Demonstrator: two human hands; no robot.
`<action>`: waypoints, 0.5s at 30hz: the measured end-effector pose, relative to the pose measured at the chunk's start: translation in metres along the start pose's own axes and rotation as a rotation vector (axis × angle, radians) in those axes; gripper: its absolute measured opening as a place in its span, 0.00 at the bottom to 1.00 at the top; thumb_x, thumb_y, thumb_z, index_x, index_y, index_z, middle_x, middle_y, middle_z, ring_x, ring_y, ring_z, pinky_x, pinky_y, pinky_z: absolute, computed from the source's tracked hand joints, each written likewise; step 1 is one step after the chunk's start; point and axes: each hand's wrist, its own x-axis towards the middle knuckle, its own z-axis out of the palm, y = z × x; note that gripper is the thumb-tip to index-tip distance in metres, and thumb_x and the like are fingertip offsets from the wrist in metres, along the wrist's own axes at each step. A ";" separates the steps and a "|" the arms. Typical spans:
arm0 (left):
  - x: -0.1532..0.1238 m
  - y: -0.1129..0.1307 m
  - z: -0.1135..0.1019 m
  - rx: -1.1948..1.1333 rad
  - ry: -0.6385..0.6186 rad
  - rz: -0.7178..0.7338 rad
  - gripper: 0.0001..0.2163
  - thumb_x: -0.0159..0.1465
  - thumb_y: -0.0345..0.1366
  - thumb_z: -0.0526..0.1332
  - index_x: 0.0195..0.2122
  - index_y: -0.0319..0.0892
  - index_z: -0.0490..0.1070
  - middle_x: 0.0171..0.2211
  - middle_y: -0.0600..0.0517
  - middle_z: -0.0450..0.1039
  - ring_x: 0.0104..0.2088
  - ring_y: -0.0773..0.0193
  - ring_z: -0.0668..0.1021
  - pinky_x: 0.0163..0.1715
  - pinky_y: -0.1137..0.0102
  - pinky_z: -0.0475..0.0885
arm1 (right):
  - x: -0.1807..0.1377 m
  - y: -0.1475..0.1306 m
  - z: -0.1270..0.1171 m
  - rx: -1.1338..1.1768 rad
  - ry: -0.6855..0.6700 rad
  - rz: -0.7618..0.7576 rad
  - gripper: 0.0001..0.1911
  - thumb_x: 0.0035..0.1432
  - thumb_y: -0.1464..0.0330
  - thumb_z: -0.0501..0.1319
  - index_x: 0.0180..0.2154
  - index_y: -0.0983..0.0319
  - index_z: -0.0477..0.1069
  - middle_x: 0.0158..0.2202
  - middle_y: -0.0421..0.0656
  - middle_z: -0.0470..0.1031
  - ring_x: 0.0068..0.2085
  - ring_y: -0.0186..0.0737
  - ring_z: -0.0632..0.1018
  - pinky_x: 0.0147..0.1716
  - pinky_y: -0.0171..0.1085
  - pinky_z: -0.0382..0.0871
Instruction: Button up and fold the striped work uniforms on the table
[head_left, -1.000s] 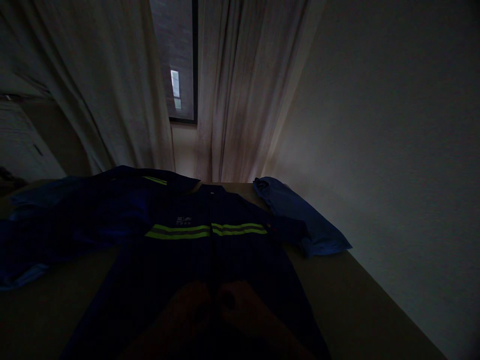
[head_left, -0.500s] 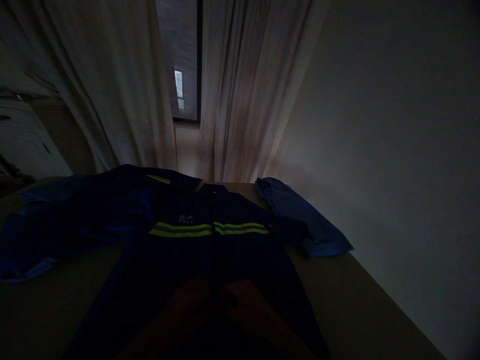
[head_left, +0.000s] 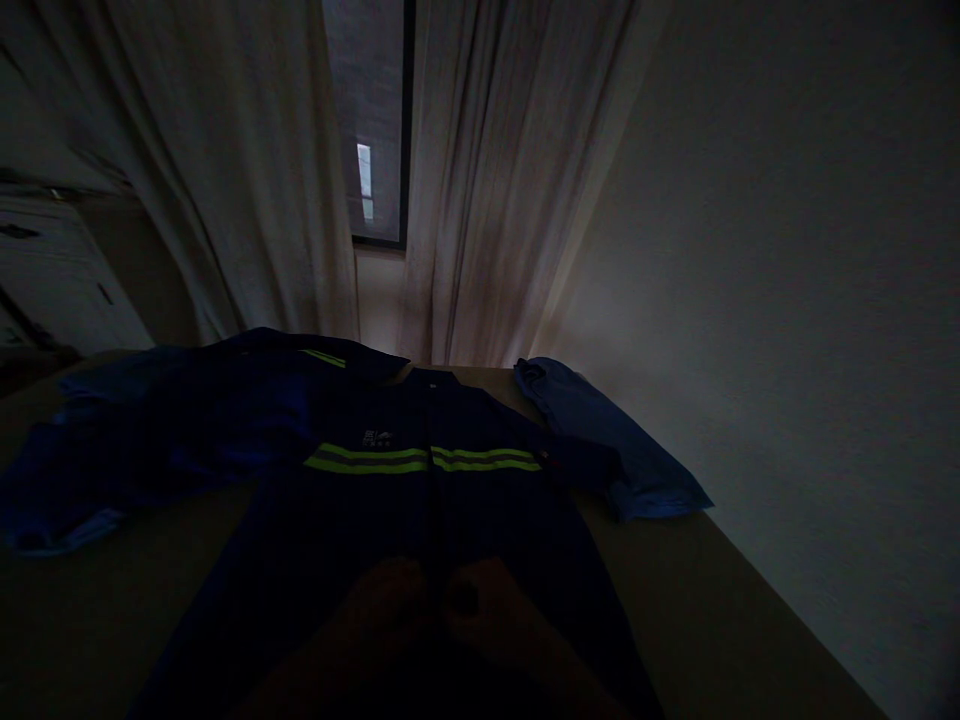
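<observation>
A dark navy work jacket with yellow-green reflective stripes lies spread front side up, its collar at the far end and a small pale print on the chest. Over the lower part of its front opening, my left hand is closed, fingers curled in at the jacket's edge. Just across the opening, my right hand is closed too, fingers bent toward the left one. Both appear to pinch the jacket's front edges; deep shadow hides the fingertips.
Rumpled dark blue clothing lies at the left on the brownish bed-like surface. Folded blue jeans rest at the right, by a pale wall. Curtains hang around a narrow window behind.
The view has shifted slightly, so the scene sits a little farther right. My hands stay at the jacket's front opening, with the right fingers turned slightly.
</observation>
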 end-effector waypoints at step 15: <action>-0.001 -0.019 0.011 -0.017 -0.010 0.041 0.03 0.62 0.29 0.60 0.33 0.43 0.72 0.34 0.53 0.75 0.35 0.65 0.74 0.37 0.71 0.64 | 0.000 -0.002 -0.006 0.055 -0.038 -0.082 0.11 0.54 0.72 0.65 0.39 0.58 0.83 0.39 0.42 0.83 0.38 0.38 0.80 0.38 0.32 0.67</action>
